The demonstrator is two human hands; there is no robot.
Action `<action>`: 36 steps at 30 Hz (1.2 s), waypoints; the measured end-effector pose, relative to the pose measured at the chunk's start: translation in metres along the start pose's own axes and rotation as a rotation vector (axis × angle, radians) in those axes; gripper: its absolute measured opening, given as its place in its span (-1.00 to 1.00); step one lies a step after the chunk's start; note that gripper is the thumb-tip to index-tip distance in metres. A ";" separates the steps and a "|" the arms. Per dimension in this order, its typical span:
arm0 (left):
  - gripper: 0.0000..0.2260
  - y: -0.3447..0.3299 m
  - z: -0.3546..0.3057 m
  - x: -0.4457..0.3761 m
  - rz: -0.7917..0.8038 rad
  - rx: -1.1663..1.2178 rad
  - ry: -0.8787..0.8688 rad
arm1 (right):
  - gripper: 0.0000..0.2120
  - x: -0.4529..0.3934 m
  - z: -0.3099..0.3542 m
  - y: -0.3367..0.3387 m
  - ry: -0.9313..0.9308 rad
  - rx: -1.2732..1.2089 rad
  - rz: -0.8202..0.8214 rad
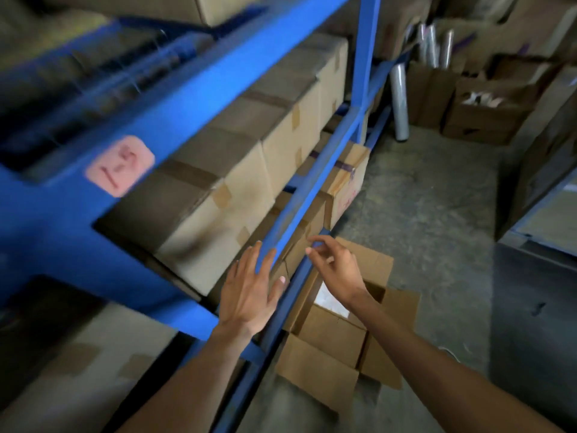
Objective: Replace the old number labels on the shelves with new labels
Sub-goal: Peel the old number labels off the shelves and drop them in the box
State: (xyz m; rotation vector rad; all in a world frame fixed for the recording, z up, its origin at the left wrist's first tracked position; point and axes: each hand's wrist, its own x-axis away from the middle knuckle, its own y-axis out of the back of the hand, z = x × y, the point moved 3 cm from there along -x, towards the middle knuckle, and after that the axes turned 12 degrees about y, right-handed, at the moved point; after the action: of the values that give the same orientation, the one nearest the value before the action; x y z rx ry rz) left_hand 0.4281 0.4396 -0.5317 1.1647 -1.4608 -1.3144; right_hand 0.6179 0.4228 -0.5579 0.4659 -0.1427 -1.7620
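Observation:
A pink label (120, 165) with red handwritten numbers is stuck on the blue shelf beam (218, 79) at the left. The view is blurred by motion. My left hand (249, 292) is flat with fingers spread, just in front of the lower blue beam (309, 185), holding nothing. My right hand (334, 267) hovers beside it to the right, fingers loosely curled with thumb and forefinger near each other; I cannot tell whether anything small is between them. Both hands are well below and right of the pink label.
Taped cardboard boxes (218, 195) fill the shelves. An open cardboard box (340, 339) with white paper inside stands on the concrete floor under my right hand. Rolls of clear film (399, 101) and more cartons (487, 110) stand at the back right.

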 end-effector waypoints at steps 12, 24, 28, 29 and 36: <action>-0.56 0.165 0.047 0.082 -0.285 0.045 0.162 | -0.84 0.014 0.193 -0.011 0.260 -0.170 0.005; -0.60 0.251 0.112 0.241 -0.545 0.103 0.210 | -0.80 0.123 0.343 -0.057 0.405 -0.252 0.044; -0.65 0.269 0.146 0.301 -0.696 0.093 0.241 | -0.84 0.167 0.378 -0.085 0.439 -0.296 0.076; -0.66 0.272 0.156 0.317 -0.730 0.083 0.256 | -0.84 0.177 0.385 -0.094 0.452 -0.300 0.085; -0.61 0.284 0.241 0.408 -0.843 -0.027 0.482 | -0.75 0.243 0.423 -0.173 0.542 -0.253 0.183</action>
State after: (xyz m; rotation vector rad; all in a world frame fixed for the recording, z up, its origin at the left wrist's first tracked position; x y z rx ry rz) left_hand 0.0734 0.1023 -0.2760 2.0254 -0.5933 -1.4129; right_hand 0.2564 0.1689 -0.2876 0.7020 0.4040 -1.3970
